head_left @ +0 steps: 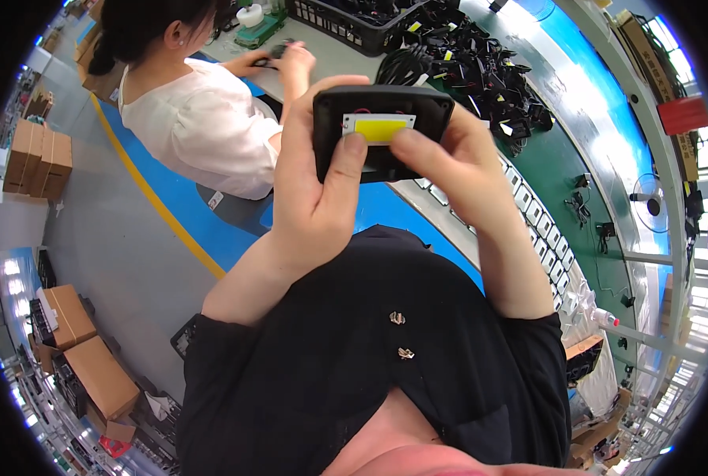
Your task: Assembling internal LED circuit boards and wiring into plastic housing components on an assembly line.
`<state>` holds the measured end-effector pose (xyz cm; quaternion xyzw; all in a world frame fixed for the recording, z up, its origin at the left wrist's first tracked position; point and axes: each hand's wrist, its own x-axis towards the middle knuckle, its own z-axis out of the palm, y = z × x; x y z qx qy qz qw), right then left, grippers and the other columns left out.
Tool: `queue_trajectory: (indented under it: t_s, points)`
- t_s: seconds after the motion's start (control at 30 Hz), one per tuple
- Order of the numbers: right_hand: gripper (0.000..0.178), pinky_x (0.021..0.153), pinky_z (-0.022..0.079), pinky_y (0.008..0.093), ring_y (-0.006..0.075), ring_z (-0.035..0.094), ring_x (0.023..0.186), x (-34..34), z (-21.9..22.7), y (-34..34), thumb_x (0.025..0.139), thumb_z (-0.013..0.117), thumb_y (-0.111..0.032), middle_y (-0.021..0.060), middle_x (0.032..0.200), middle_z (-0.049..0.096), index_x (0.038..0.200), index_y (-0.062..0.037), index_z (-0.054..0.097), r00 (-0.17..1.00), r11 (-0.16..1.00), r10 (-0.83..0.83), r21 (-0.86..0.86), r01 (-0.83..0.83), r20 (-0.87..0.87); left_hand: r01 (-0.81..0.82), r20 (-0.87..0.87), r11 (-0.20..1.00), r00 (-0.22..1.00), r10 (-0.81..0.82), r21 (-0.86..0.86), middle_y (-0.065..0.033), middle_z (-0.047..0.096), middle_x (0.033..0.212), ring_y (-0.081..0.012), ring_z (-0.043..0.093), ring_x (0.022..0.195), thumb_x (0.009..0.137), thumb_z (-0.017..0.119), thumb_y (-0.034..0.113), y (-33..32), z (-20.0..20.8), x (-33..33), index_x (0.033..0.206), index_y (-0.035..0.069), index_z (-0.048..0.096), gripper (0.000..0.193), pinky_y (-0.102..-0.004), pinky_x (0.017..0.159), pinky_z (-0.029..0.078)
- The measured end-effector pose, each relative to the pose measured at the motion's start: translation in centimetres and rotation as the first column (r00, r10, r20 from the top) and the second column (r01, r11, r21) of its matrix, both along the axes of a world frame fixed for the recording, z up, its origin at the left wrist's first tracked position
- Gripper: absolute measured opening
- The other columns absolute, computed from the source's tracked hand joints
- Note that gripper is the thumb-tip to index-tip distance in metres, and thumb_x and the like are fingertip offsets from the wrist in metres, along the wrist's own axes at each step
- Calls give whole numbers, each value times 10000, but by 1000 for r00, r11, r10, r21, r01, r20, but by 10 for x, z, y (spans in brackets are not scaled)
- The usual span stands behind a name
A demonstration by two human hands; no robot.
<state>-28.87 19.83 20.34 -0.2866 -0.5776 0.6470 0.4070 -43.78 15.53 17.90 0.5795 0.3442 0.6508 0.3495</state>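
Factory floor, grey with blue lanes, spreads below a person in a black top. Nearest, the left hand (310, 186) wraps the black rectangular plastic housing (382, 131), raised at chest height, thumb pressed beside the yellow square chip panel (379, 128) seated in it. Opposite, the right hand (457, 170) pinches the housing's edge, its grip closed. Seating looks done; fixing seemingly remains. Beyond the housing, tangled black cables (473, 67) cover the green worktop (584, 159), where a co-worker in white (199, 127) works.
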Motion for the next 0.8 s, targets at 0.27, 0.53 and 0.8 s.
queue_trajectory:
  t_s: [0.27, 0.53, 0.8]
  points:
    - [147, 556, 413, 251, 98, 528, 644, -4, -5, 0, 805, 650, -153, 30, 716, 596, 845, -12, 662, 975, 915, -181, 387, 117, 132, -104, -33, 976, 993, 113, 191, -93, 506, 1070, -129, 522, 947, 907, 467, 33, 4, -13, 7, 1207, -25, 374, 319, -227, 828, 420]
    - [144, 564, 420, 246, 76, 522, 673, -9, -12, -2, 839, 602, -135, 39, 753, 598, 898, -5, 622, 960, 968, -89, 252, 20, 266, -194, -23, 976, 980, 197, 102, -58, 530, 986, -97, 519, 858, 910, 490, 59, 3, -25, 1, 1146, -11, 451, 249, -205, 765, 421]
    - [244, 711, 467, 250, 88, 572, 771, 18, -74, 4, 835, 601, -134, 52, 850, 654, 1009, 35, 625, 929, 969, 142, -240, -60, 341, 34, -272, 922, 951, -149, -387, -193, 419, 1217, -276, 513, 1060, 893, 511, 203, -27, -56, -19, 1252, -12, 359, 445, -308, 813, 470]
